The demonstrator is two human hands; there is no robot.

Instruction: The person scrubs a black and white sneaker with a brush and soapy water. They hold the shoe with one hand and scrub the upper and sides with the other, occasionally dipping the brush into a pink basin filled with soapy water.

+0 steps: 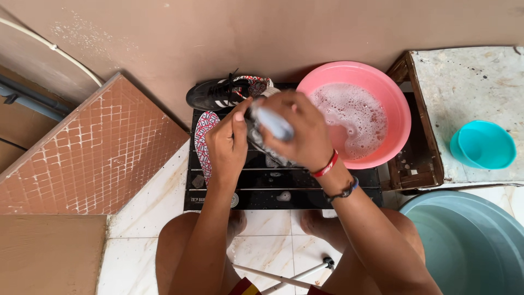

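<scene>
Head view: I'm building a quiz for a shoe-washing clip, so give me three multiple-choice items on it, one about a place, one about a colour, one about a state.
1. Where does the black shoe lie?
A. In the grey tub
B. At the far end of the black slatted stand, by the wall
C. On the tiled slab

2. What colour is the small bowl on the stone-topped table?
A. Turquoise
B. Pink
C. Black

3. What is in the pink basin?
A. Nothing
B. Dry sand
C. Foamy water

Answers:
1. B: the shoe rests at the back of the black slatted stand, against the wall.
2. A: the bowl on the stone-topped table is turquoise.
3. C: white suds cover the water in the basin, beside the right hand and left hand, which together grip a dark item.
</scene>
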